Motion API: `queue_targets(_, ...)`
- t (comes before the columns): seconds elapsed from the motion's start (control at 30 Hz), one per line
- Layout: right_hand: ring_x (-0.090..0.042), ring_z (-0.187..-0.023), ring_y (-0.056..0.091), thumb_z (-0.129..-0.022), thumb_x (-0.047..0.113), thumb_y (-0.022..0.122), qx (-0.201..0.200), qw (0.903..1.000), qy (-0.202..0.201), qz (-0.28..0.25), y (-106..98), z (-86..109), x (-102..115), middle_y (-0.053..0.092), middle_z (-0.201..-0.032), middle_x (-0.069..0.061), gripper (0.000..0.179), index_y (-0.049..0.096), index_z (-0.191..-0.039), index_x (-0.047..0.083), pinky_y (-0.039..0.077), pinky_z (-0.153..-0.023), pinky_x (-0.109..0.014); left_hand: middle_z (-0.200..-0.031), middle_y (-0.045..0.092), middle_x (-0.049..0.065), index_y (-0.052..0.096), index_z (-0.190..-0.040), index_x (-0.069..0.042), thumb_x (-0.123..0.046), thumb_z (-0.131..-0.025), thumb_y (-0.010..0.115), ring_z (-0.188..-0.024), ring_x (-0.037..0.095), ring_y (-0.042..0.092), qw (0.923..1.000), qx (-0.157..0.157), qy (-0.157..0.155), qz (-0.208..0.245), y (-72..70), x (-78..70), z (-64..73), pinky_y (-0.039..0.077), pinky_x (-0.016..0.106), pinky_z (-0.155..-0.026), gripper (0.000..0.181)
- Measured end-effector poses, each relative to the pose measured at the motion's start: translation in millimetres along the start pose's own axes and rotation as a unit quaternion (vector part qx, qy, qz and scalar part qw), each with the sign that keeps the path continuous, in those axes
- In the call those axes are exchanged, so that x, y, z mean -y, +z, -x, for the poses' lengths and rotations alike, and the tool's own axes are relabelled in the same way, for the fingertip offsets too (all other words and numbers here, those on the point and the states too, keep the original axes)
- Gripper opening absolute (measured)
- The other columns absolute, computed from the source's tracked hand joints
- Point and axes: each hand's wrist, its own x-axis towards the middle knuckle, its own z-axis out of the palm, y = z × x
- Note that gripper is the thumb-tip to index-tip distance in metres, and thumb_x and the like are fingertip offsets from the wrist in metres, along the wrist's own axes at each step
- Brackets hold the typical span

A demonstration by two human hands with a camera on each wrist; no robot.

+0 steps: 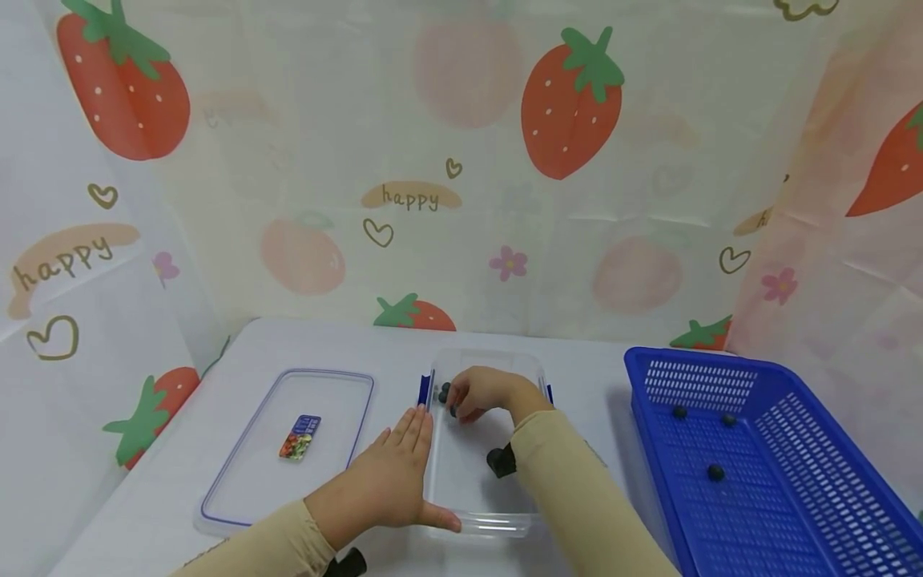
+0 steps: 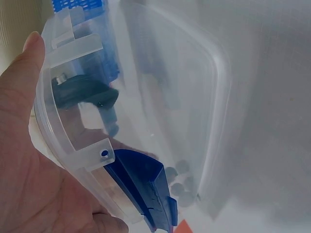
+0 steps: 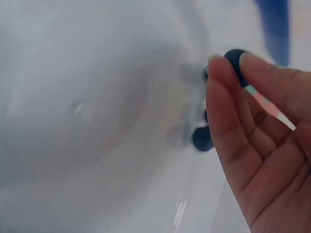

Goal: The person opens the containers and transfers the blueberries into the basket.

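Inside the clear plastic container (image 1: 461, 489), at its far left, my right hand (image 1: 486, 393) pinches a dark blueberry (image 3: 235, 60) between thumb and fingertips. More blueberries (image 1: 444, 391) lie beside that hand along the container's wall; in the right wrist view one blueberry (image 3: 202, 139) shows just below the fingers, others partly hidden behind them. My left hand (image 1: 389, 477) lies against the container's left side with straight fingers, its thumb spread along the near end. In the left wrist view the palm (image 2: 19, 155) is by the rim, near a blue latch (image 2: 141, 182).
A blue slotted basket (image 1: 652, 481) stands on the right with a few blueberries (image 1: 715, 472) in it. To the left lies a clear lid (image 1: 241, 481) with a blue edge and a printed label (image 1: 300, 437). A strawberry-print curtain (image 1: 461, 264) hangs behind the white table.
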Motion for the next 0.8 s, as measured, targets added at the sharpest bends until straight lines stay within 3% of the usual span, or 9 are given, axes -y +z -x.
queue_targets(0.2,-0.018,-0.074,0.063,-0.083,0.002,0.063,-0.015,0.9980,-0.037,-0.048,-13.1,6.6,6.1,0.063,-0.087,-0.010,0.012,0.064,-0.095,0.001,0.053,-0.071,-0.029,-0.149,0.010,0.024,0.016,-0.143,0.006,-0.086,-0.059,0.045,-0.138,0.035,0.009,1.0000,0.003,-0.003,-0.003,0.7,-0.2,-1.4,0.024,0.051,-0.105,0.128)
queue_targets(0.4,-0.024,-0.081,0.064,-0.083,0.004,0.064,-0.026,0.9958,-0.066,-0.059,-33.8,25.4,17.1,0.065,-0.092,-0.012,0.017,0.066,-0.100,0.001,0.053,-0.074,-0.029,-0.149,0.011,0.023,0.017,-0.143,0.005,-0.087,-0.057,0.045,-0.138,0.035,0.009,1.0000,0.002,-0.008,-0.002,0.6,-0.7,-1.3,0.024,0.051,-0.105,0.129)
queue_targets(0.8,-0.026,-0.093,0.064,-0.087,0.005,0.059,-0.069,0.9881,-0.122,-0.063,-100.3,94.9,11.3,0.062,-0.100,-0.018,0.016,0.061,-0.102,0.002,0.051,-0.080,-0.033,-0.150,0.010,0.022,0.015,-0.144,0.005,-0.086,-0.057,0.047,-0.138,0.035,0.007,0.9999,0.005,-0.016,0.002,2.7,-0.6,-3.2,0.021,0.050,-0.106,0.129)
